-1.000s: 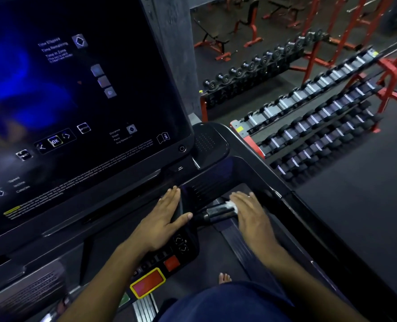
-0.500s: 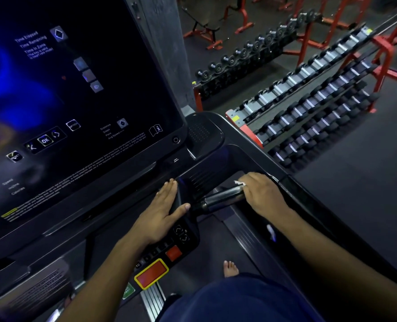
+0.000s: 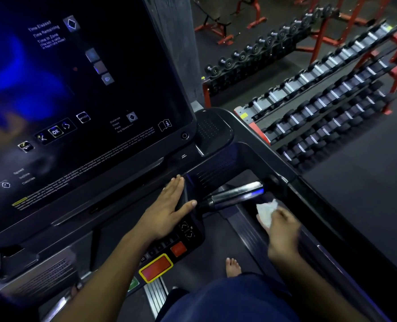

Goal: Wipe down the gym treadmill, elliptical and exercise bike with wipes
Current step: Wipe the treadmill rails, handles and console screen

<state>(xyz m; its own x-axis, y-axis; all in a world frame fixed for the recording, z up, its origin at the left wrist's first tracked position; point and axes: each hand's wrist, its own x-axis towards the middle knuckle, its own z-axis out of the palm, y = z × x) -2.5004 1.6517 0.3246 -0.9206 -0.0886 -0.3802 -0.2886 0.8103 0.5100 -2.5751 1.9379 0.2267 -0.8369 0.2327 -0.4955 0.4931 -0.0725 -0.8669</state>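
Gym floor, dark rubber matting; person standing on the treadmill [image 3: 246, 145] deck, bare foot [image 3: 233, 267] nearest. Landmark: chrome grip bar [image 3: 235, 194]. Just below and right of the bar, right hand [image 3: 283, 228] pinches a crumpled white wipe [image 3: 267, 211], fingers curled round it, wipe off the bar. Left of the bar, left hand [image 3: 169, 205] rests flat on the console ledge, fingers straight and together, thumb spread toward the bar. Below-left of the bar: red stop button [image 3: 155, 267]. Console screen [image 3: 76, 89] above-left. Dumbbell racks [image 3: 320, 94] far beyond the bar. Risk: left palm or forearm sliding onto the keys could start the belt under bare feet.
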